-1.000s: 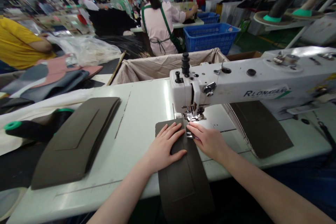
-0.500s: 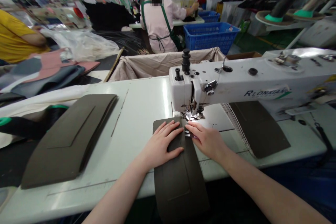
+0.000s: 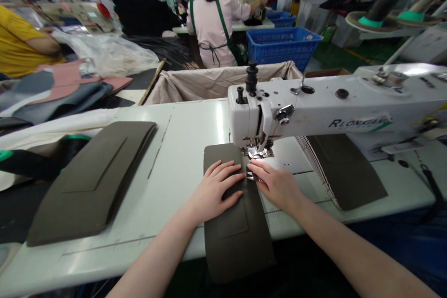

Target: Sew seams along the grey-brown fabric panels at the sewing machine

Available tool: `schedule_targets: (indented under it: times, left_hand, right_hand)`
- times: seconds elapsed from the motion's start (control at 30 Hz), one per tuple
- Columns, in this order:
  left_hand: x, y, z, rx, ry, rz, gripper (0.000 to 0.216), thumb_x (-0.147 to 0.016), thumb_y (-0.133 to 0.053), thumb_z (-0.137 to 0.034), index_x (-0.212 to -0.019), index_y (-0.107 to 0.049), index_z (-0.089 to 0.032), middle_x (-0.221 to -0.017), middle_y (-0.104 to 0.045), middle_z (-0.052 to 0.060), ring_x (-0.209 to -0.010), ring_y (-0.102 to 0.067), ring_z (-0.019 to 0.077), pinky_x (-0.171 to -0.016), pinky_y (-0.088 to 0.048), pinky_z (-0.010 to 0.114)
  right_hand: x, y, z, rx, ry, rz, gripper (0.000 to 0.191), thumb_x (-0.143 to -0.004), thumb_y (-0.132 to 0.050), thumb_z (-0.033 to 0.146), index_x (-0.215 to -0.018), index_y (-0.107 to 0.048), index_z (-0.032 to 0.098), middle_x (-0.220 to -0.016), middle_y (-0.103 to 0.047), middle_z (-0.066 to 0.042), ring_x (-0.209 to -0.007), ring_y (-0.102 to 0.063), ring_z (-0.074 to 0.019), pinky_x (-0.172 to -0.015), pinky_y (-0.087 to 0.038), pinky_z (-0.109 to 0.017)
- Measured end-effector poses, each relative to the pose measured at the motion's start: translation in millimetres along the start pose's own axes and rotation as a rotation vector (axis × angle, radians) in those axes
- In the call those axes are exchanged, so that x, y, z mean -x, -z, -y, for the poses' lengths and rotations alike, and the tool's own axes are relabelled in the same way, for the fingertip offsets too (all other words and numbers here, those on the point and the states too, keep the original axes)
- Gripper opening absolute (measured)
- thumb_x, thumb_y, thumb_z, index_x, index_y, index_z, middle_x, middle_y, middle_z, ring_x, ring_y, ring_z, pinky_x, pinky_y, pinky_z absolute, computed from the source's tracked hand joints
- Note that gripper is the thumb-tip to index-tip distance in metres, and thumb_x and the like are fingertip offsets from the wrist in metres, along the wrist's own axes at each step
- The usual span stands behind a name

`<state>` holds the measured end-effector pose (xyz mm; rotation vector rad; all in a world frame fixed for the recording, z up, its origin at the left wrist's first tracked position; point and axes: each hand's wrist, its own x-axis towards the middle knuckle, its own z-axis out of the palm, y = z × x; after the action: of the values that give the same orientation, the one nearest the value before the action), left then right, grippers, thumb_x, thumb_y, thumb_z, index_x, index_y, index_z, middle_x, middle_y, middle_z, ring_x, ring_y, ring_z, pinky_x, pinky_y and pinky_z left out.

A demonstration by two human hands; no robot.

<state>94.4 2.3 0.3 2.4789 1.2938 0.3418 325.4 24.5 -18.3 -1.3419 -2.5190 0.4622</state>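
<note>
A dark olive panel [image 3: 230, 251] with a raised rectangular outline lies under the presser foot [image 3: 257, 151] of a white sewing machine [image 3: 300, 111], its near end hanging over the table edge. My left hand [image 3: 218, 191] rests flat on the panel with fingers spread. Beside the panel's right edge, my right hand [image 3: 277, 184] is closed round thread snips [image 3: 250, 176]; the metal blades poke out toward the panel, while the handle is mostly hidden in the palm. The right fingertips are close to the presser foot.
A stack of olive panels [image 3: 94, 181] lies at left, beside a black thread cone [image 3: 31, 163]. Another stack [image 3: 345, 167] stands under the machine arm. Behind the table are a cloth-lined bin [image 3: 195, 84], a blue basket [image 3: 279, 49] and a seated co-worker [image 3: 214, 28].
The panel has moved away from me along the presser foot, its far end now further up the table. My left hand stays flat on it; my right hand still holds the snips.
</note>
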Motion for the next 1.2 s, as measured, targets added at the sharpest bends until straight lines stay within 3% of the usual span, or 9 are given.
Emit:
schedule_targets:
  times: [1.2]
  left_hand:
    - [-0.8, -5.0, 3.2, -0.030, 0.026, -0.005, 0.039, -0.094, -0.046, -0.035, -0.133, -0.050, -0.031, -0.143, -0.048, 0.000, -0.137, -0.034, 0.0217, -0.119, -0.015, 0.048]
  right_hand:
    - [0.9, 0.7, -1.3, 0.000, -0.001, -0.002, 0.045, -0.092, -0.044, 0.021, -0.136, -0.048, 0.028, -0.145, -0.047, 0.000, -0.117, -0.057, -0.0188, -0.089, -0.050, -0.031]
